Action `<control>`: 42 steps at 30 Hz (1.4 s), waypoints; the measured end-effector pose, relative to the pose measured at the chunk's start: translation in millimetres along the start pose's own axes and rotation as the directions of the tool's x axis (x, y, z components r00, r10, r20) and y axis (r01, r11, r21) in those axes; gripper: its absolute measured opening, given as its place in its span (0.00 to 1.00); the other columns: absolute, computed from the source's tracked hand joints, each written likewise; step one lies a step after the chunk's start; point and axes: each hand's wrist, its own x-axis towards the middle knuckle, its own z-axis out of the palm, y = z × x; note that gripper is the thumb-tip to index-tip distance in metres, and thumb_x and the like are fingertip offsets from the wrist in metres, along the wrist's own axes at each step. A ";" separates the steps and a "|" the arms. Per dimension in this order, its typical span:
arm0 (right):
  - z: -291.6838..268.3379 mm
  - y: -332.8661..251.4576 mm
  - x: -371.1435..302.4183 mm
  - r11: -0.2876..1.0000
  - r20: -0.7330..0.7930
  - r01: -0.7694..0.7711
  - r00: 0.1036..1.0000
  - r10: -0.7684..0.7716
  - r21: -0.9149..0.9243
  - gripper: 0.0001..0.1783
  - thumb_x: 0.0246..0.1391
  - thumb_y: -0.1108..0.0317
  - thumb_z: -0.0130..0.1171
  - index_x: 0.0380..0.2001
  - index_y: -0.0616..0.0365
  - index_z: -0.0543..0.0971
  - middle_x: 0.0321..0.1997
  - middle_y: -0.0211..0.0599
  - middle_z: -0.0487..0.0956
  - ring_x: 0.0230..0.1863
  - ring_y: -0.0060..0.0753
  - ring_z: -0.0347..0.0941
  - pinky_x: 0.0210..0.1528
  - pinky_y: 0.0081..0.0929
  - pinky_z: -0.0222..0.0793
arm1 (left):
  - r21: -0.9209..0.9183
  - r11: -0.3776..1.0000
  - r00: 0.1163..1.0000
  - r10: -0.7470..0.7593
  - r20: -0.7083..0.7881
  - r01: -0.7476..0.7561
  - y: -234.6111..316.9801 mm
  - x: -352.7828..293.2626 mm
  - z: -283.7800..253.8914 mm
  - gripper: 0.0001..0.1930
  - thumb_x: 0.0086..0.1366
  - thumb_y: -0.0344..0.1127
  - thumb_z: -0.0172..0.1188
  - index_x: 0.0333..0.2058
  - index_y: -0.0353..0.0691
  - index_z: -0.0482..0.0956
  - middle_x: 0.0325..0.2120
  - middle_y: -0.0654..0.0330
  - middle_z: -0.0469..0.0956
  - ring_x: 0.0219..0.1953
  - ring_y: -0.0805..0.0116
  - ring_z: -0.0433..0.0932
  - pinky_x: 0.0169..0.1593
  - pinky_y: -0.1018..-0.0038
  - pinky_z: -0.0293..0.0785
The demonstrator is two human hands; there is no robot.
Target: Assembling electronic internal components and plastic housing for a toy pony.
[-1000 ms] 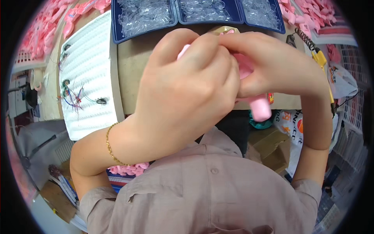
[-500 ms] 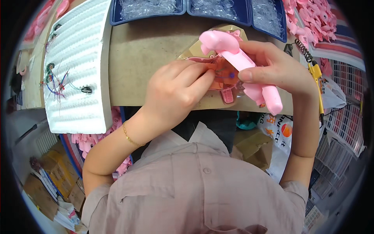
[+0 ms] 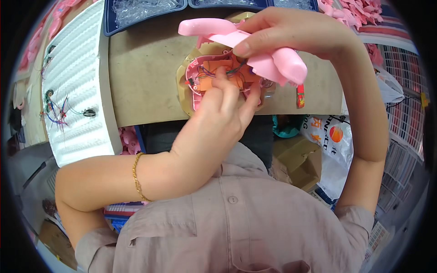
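Note:
My right hand (image 3: 291, 34) grips a pink plastic toy shell half (image 3: 227, 38) between thumb and fingers, holding it tilted above the table. Beneath it, the other pink shell half (image 3: 196, 101) lies hollow side up in a beige holder (image 3: 182, 93). Inside sit orange parts (image 3: 207, 84) and thin coloured wires (image 3: 207, 71). My left hand (image 3: 221, 102) reaches in with its fingers apart, the fingertips touching the wires and orange parts. Part of the lower shell's interior is hidden by my left fingers and the raised half.
A white ridged foam block (image 3: 77, 77) with wired small components (image 3: 59, 113) stands at left. Blue trays (image 3: 109, 27) of clear plastic pieces line the back. Pink parts (image 3: 355, 11) lie at far right, and a small red item (image 3: 300, 95) near the table's front edge.
The shell half in my right hand has moved left and up, uncovering more of the lower half. My left hand's pinched fingers have spread and now reach into the wires from the front.

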 end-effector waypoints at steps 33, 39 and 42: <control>62.7 22.1 10.4 0.630 -0.206 0.204 0.833 -0.514 -0.749 0.40 0.30 0.65 0.68 0.54 0.56 0.71 0.53 0.42 0.72 0.57 0.51 0.64 0.60 0.42 0.59 | -0.677 0.657 0.755 -0.615 -0.228 0.330 -17.8 -64.4 67.7 0.16 0.48 0.30 0.63 0.39 0.39 0.79 0.44 0.60 0.75 0.44 0.63 0.73 0.43 0.70 0.70; 62.5 21.1 11.1 0.642 -0.202 0.197 0.846 -0.493 -0.741 0.40 0.31 0.64 0.68 0.55 0.56 0.70 0.54 0.41 0.71 0.58 0.50 0.63 0.61 0.41 0.58 | -0.634 0.694 0.724 -0.624 -0.294 0.341 -11.6 -63.2 75.2 0.17 0.48 0.31 0.62 0.39 0.38 0.79 0.44 0.61 0.75 0.45 0.65 0.72 0.44 0.72 0.69; 65.6 25.6 10.0 0.655 -0.227 0.181 0.844 -0.487 -0.734 0.40 0.31 0.63 0.69 0.55 0.56 0.70 0.55 0.42 0.71 0.58 0.50 0.62 0.61 0.42 0.57 | -0.634 0.691 0.732 -0.623 -0.277 0.348 -10.7 -63.1 74.4 0.17 0.48 0.31 0.61 0.40 0.38 0.79 0.44 0.61 0.75 0.46 0.65 0.72 0.45 0.72 0.69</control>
